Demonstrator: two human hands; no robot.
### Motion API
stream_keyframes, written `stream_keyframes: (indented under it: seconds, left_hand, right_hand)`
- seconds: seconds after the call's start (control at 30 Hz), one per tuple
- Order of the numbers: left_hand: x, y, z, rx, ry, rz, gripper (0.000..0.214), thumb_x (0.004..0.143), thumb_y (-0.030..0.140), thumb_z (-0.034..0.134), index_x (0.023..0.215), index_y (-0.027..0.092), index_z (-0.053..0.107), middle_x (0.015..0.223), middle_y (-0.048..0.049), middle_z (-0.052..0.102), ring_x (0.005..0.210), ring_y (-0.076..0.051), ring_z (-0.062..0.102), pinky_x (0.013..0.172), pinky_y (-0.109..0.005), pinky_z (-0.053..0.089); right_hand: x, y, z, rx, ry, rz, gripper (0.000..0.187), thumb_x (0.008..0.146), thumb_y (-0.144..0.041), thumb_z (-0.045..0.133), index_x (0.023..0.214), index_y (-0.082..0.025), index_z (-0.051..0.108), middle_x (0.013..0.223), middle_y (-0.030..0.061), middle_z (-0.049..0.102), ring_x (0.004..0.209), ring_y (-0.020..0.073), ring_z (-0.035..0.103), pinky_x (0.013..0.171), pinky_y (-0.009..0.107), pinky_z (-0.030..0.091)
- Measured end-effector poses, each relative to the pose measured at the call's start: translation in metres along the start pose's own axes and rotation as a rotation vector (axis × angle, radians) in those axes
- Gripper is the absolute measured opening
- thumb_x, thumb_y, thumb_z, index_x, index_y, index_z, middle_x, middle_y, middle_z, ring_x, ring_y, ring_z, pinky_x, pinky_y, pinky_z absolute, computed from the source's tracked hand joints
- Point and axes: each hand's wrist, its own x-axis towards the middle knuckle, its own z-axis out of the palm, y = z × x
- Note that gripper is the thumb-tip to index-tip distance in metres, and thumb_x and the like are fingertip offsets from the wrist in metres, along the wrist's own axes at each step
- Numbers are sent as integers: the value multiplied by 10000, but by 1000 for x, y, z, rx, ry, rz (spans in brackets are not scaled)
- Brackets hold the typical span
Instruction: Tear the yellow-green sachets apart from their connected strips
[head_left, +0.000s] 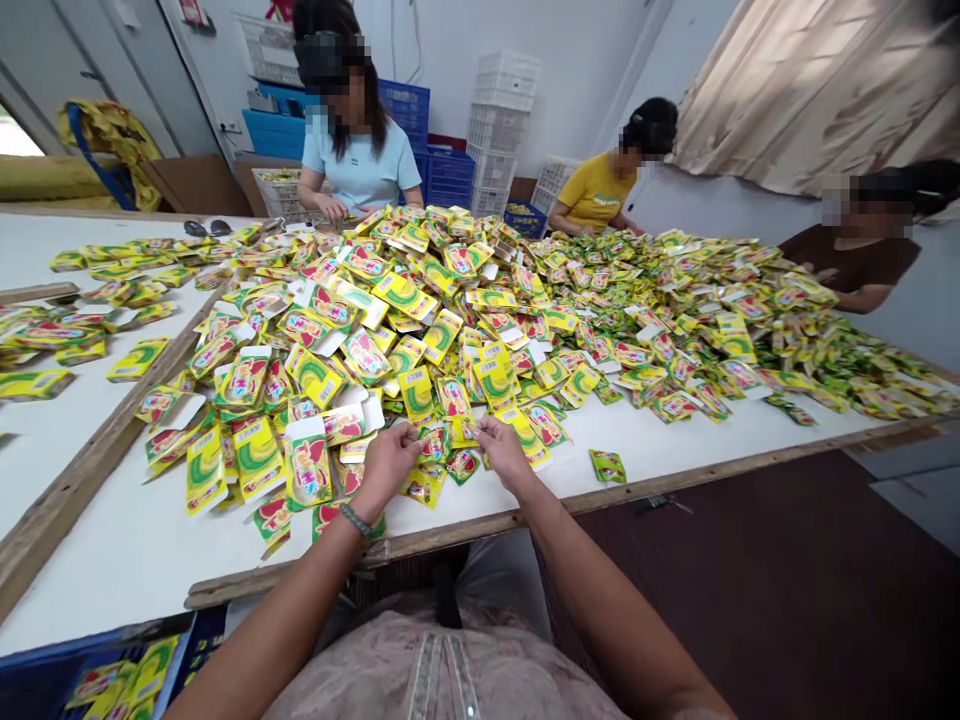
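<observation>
My left hand (pixel 388 462) is closed in a pinch on a small printed sachet (pixel 433 446) at the near edge of the pile. Just to its right, my right hand (pixel 505 452) pinches the side of a small yellow packet (pixel 463 431). A green sachet (pixel 462 465) lies on the table between and below the hands. Flat yellow-green cartons (pixel 308 465) with fruit pictures crowd round my left hand, some with white flaps standing up. One more green sachet (pixel 607 466) lies apart, to the right of my right hand.
A large heap of cartons and sachets (pixel 405 295) covers much of the white table (pixel 559 478). Wooden strips (pixel 82 475) edge and divide it. A blue crate (pixel 90 670) holding cartons stands low at left. Three people sit across the table; stacked crates (pixel 499 130) stand behind.
</observation>
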Motion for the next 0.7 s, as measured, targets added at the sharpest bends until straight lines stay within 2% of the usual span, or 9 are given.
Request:
stream_keyframes:
  seconds: [0.1, 0.27, 0.33, 0.43, 0.53, 0.63, 0.7]
  left_hand:
    - [-3, -9, -1, -156, 0, -8, 209, 690, 335, 568, 573, 183, 485, 536, 44, 473, 516, -111, 428, 512, -219, 315]
    - [-16, -14, -1, -312, 21, -49, 190, 725, 385, 535, 738, 199, 500, 519, 66, 455, 483, -112, 448, 471, -208, 339]
    - [-21, -11, -2, -347, -10, -59, 181, 707, 361, 570, 769, 197, 522, 479, 75, 438, 448, -104, 417, 445, -199, 307]
    - [-29, -2, -5, -520, -166, -108, 213, 674, 344, 618, 796, 187, 542, 513, 64, 496, 466, -100, 451, 468, -202, 343]
    - [-35, 6, -9, -723, -272, -168, 247, 680, 390, 632, 727, 162, 550, 625, 23, 566, 540, -101, 512, 535, -217, 406]
    - [-39, 9, -12, -717, -309, -188, 305, 644, 408, 687, 730, 146, 556, 639, 10, 568, 553, -100, 520, 536, -217, 407]
    - [-41, 9, -13, -677, -316, -190, 362, 561, 357, 760, 771, 144, 554, 649, 10, 579, 563, -103, 532, 541, -218, 409]
  right_hand:
    - [-2, 1, -2, 16, 39, 23, 230, 707, -395, 570, 745, -197, 460, 637, -31, 559, 542, 105, 528, 459, 195, 409]
    - [-17, -15, 2, 155, 140, -82, 314, 732, -371, 572, 987, -217, 475, 773, -2, 622, 583, 115, 565, 488, 211, 454]
    - [-25, -23, 4, 48, 66, -132, 288, 765, -331, 537, 1027, -213, 512, 803, 15, 636, 618, 132, 583, 515, 228, 464]
    - [-37, -29, 11, -329, -78, -294, 241, 792, -206, 479, 1000, -221, 600, 845, 24, 659, 746, 165, 609, 667, 275, 481]
    - [-43, -29, 19, -584, -99, -444, 288, 802, -132, 436, 990, -226, 632, 949, 32, 665, 895, 176, 601, 825, 297, 447]
    - [-45, -26, 25, -616, -118, -496, 286, 816, -128, 418, 981, -205, 638, 980, 50, 658, 935, 173, 586, 856, 288, 430]
    - [-47, -26, 27, -553, -115, -451, 255, 831, -165, 430, 985, -199, 630, 947, 50, 654, 898, 168, 585, 830, 282, 434]
